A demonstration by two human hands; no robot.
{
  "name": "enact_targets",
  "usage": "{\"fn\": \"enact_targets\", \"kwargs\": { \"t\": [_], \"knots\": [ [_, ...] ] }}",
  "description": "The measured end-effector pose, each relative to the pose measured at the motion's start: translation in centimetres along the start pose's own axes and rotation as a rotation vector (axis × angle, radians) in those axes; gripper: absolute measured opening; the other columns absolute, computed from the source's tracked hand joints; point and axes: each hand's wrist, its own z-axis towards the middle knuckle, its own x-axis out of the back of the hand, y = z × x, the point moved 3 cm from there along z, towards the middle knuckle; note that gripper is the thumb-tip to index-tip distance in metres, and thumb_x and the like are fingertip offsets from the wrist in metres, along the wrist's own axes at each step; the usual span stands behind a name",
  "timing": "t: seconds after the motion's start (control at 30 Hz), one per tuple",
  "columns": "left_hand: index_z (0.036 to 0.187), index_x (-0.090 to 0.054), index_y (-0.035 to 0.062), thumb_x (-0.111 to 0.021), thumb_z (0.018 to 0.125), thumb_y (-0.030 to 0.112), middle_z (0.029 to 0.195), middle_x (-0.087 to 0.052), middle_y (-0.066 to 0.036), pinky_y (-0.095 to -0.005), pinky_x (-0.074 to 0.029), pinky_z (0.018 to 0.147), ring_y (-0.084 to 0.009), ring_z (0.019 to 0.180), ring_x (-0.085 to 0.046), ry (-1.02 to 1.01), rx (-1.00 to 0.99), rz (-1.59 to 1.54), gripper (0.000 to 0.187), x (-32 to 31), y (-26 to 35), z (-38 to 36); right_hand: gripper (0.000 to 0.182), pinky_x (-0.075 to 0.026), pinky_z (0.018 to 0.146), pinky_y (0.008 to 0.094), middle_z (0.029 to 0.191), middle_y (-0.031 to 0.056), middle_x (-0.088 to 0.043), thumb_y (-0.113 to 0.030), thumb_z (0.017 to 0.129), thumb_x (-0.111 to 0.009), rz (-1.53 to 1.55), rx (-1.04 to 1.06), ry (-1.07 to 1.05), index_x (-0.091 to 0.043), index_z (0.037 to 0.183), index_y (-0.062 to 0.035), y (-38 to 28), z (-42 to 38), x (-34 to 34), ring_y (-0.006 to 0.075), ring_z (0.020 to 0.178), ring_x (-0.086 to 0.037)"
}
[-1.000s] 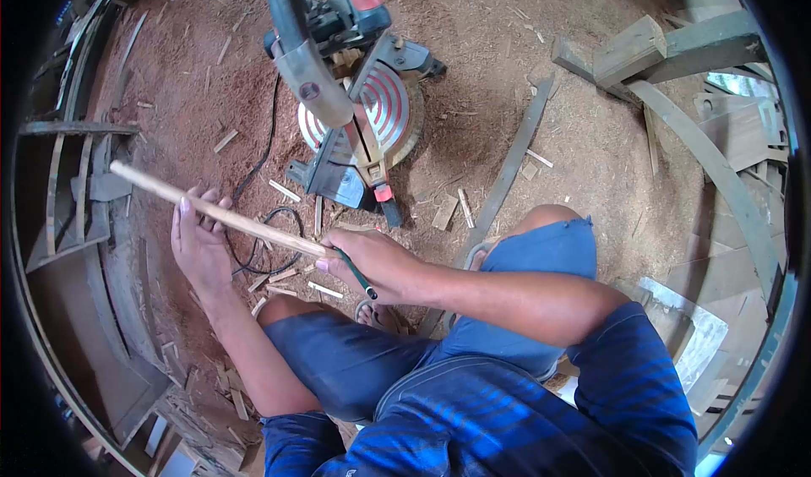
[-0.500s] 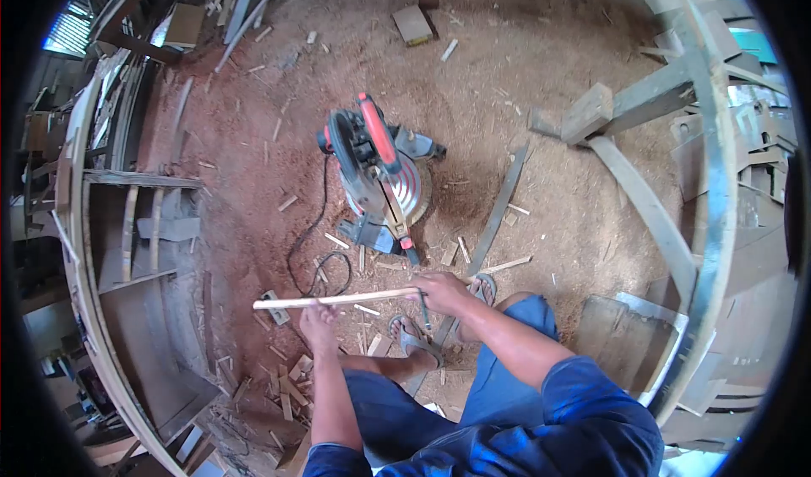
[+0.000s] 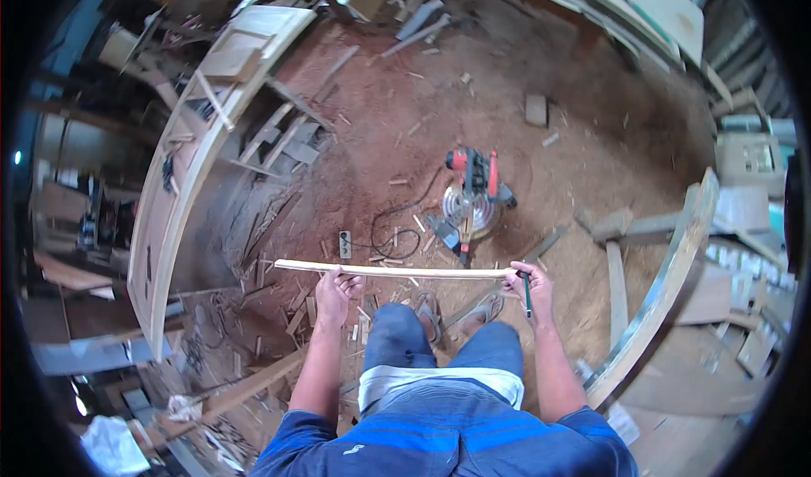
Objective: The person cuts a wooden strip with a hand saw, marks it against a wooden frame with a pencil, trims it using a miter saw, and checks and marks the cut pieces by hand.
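I hold a long thin wooden strip [image 3: 397, 270] level in front of me, across my legs. My left hand [image 3: 335, 291] grips it a little left of its middle. My right hand [image 3: 530, 287] grips its right end and also holds a green pencil [image 3: 527, 296] that points down. Beyond the strip, a red and grey miter saw [image 3: 473, 198] sits on the sawdust-covered floor [image 3: 591, 147], its black cord [image 3: 397, 223] looping toward a power strip [image 3: 345, 244]. My feet in sandals [image 3: 456, 312] show below the strip.
A large curved wooden frame [image 3: 182, 181] stands at the left and another curved frame [image 3: 667, 283] at the right. Offcuts and scrap sticks [image 3: 296, 308] litter the floor around my feet. Boards and planks [image 3: 659, 4] are stacked at the far edge.
I have risen from a crouch to standing, so the saw and floor look farther away. The strip has gone from tilted to level, and my hands have spread apart along it.
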Motion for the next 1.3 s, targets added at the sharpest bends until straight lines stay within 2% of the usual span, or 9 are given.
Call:
{"fn": "enact_targets", "kwargs": {
  "t": [0.13, 0.23, 0.4, 0.53, 0.77, 0.97, 1.0, 1.17, 1.3],
  "knots": [
    [0.109, -0.062, 0.0021, -0.052, 0.104, 0.029, 0.100, -0.071, -0.014, -0.0411, -0.058, 0.084, -0.0264, 0.090, -0.071, -0.027, -0.065, -0.089, 0.029, 2.2, 4.8, -2.8, 0.038, -0.064, 0.077, 0.0318, 0.102, 0.0101, -0.073, -0.010, 0.101, -0.072, 0.106, 0.158, -0.009, -0.060, 0.133, 0.0066, -7.9, 2.2, -7.6, 0.0161, 0.085, -0.074],
    [0.111, -0.063, 0.0035, -0.051, 0.103, 0.030, 0.101, -0.072, -0.015, -0.0420, -0.058, 0.084, -0.0266, 0.089, -0.071, -0.021, -0.153, -0.174, 0.030, 4.9, 8.5, -2.8, 0.037, -0.063, 0.075, 0.0304, 0.103, 0.0100, -0.073, -0.014, 0.102, -0.070, 0.157, 0.207, -0.050, -0.061, 0.133, 0.0051, -10.5, 4.6, -14.6, 0.0156, 0.083, -0.074],
    [0.130, -0.063, 0.0047, -0.053, 0.104, 0.030, 0.099, -0.074, -0.012, -0.0414, -0.058, 0.084, -0.0244, 0.091, -0.072, -0.020, -0.259, -0.257, 0.038, 10.0, 16.1, -0.9, 0.028, -0.063, 0.073, 0.0303, 0.098, 0.0088, -0.075, -0.016, 0.103, -0.070, 0.152, 0.179, -0.152, -0.067, 0.125, 0.0008, -12.9, 8.4, -27.0, 0.0154, 0.080, -0.073],
    [0.112, -0.070, 0.0099, -0.056, 0.105, 0.036, 0.098, -0.076, -0.010, -0.0423, -0.059, 0.086, -0.0224, 0.090, -0.071, -0.060, -0.296, -0.382, 0.031, 15.8, 20.3, 3.4, 0.022, -0.058, 0.068, 0.0280, 0.092, 0.0053, -0.072, -0.019, 0.102, -0.073, 0.190, 0.145, -0.252, -0.069, 0.114, -0.0019, -14.6, 9.6, -36.2, 0.0139, 0.073, -0.069],
    [0.114, -0.070, 0.0096, -0.057, 0.108, 0.035, 0.099, -0.075, -0.007, -0.0393, -0.059, 0.085, -0.0208, 0.090, -0.071, -0.057, -0.368, -0.404, 0.030, 18.7, 28.6, 6.7, 0.019, -0.057, 0.066, 0.0281, 0.091, 0.0030, -0.072, -0.021, 0.104, -0.070, 0.276, 0.093, -0.338, -0.071, 0.114, -0.0053, -16.5, 13.5, -46.7, 0.0115, 0.074, -0.068],
    [0.124, -0.067, 0.0058, -0.057, 0.108, 0.032, 0.108, -0.077, -0.010, -0.0410, -0.061, 0.091, -0.0230, 0.097, -0.075, -0.035, -0.401, -0.399, 0.032, 19.0, 32.4, 11.6, 0.023, -0.060, 0.076, 0.0316, 0.095, 0.0042, -0.073, -0.027, 0.106, -0.065, 0.196, 0.124, -0.360, -0.071, 0.115, -0.0063, -17.0, 19.2, -53.1, 0.0150, 0.084, -0.072],
    [0.124, -0.067, 0.0052, -0.058, 0.108, 0.031, 0.109, -0.077, -0.011, -0.0418, -0.062, 0.091, -0.0238, 0.098, -0.075, -0.027, -0.407, -0.396, 0.032, 18.8, 32.8, 12.5, 0.024, -0.062, 0.080, 0.0349, 0.098, 0.0048, -0.074, -0.027, 0.107, -0.064, 0.195, 0.124, -0.384, -0.070, 0.118, -0.0062, -17.2, 20.4, -54.3, 0.0169, 0.089, -0.073],
    [0.127, -0.066, 0.0031, -0.058, 0.108, 0.030, 0.115, -0.076, -0.015, -0.0427, -0.062, 0.093, -0.0271, 0.105, -0.074, 0.090, -0.421, -0.499, 0.034, 18.7, 36.0, 16.9, 0.027, -0.062, 0.083, 0.0363, 0.103, 0.0059, -0.073, -0.027, 0.107, -0.064, 0.173, 0.020, -0.510, -0.068, 0.123, -0.0054, -15.0, 30.9, -60.8, 0.0175, 0.093, -0.073],
    [0.128, -0.066, 0.0018, -0.056, 0.109, 0.030, 0.123, -0.074, -0.016, -0.0434, -0.061, 0.098, -0.0282, 0.116, -0.071, 0.216, -0.539, -0.637, 0.036, 20.0, 39.0, 20.5, 0.033, -0.063, 0.082, 0.0347, 0.105, 0.0094, -0.073, -0.029, 0.109, -0.059, 0.103, -0.107, -0.692, -0.063, 0.128, -0.0021, -13.7, 39.7, -70.4, 0.0184, 0.092, -0.073]
  ]
}}
